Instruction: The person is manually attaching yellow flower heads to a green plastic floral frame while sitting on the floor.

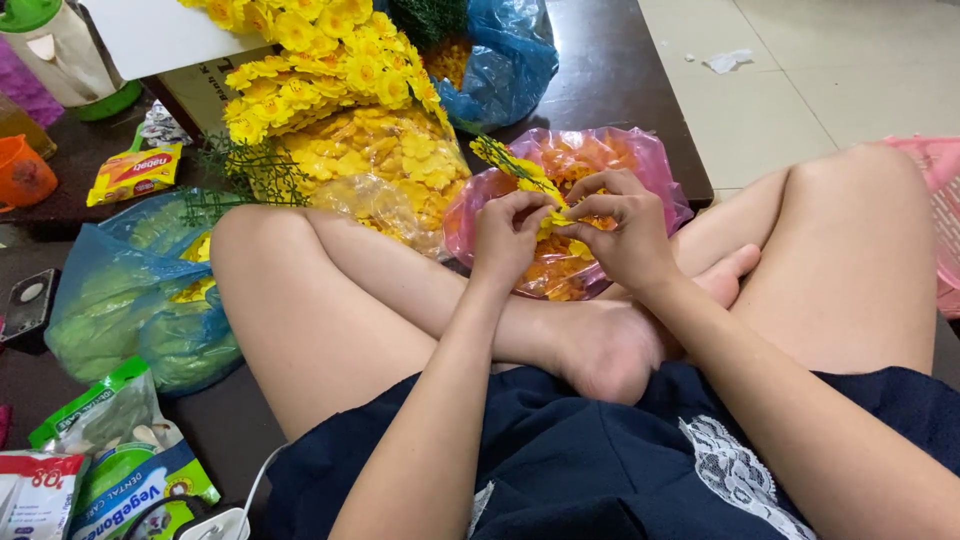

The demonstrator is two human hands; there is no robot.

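I see my left hand (pixel 507 235) and right hand (pixel 620 232) pinched together on a yellow flower stem (pixel 525 178), slanting toward ten o'clock above the pink bag (pixel 655 165). Mid-assembly, I judge; next needs a steady fingertip press.

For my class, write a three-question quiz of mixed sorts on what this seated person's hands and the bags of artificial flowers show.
1. True or false: both hands grip the yellow artificial flower sprig.
2. Which bag lies directly behind the hands? A) pink plastic bag of orange petals B) blue plastic bag of green leaves
3. Fill in: the finished flower stems piled at the top are ____.

Key: 1 true: left hand and right hand pinch it. 2 A. 3 yellow.
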